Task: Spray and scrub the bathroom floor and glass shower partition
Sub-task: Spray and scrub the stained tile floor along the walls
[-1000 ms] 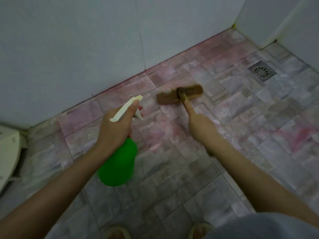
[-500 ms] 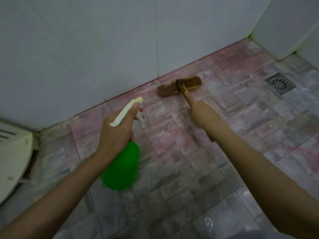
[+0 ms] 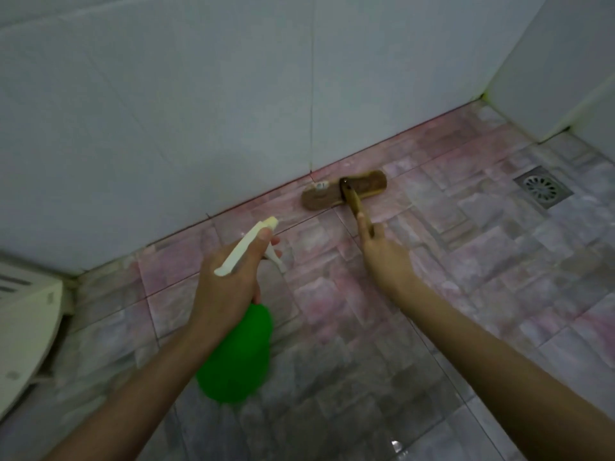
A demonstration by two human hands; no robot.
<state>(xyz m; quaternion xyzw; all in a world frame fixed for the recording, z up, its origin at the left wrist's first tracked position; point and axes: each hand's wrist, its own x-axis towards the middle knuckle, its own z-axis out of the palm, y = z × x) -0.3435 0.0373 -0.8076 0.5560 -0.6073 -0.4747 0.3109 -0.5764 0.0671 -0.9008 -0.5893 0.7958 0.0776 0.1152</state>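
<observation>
Head view: the right hand [image 3: 386, 257] grips a scrub brush [image 3: 344, 190] working pink-filmed floor tiles [image 3: 466, 234] ahead of its fingers, at the wall's foot; the left hand [image 3: 229, 281] clasps a green spray bottle [image 3: 236, 357]. Floor scrubbing appears underway; no glass partition is in view.

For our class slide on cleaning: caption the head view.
Left hand holds a green spray bottle; right hand pushes a brush along the wall's base.

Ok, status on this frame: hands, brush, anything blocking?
Left hand gripping green spray bottle. Right hand on brush handle, head on floor at the wall base. Nothing blocking.
</observation>
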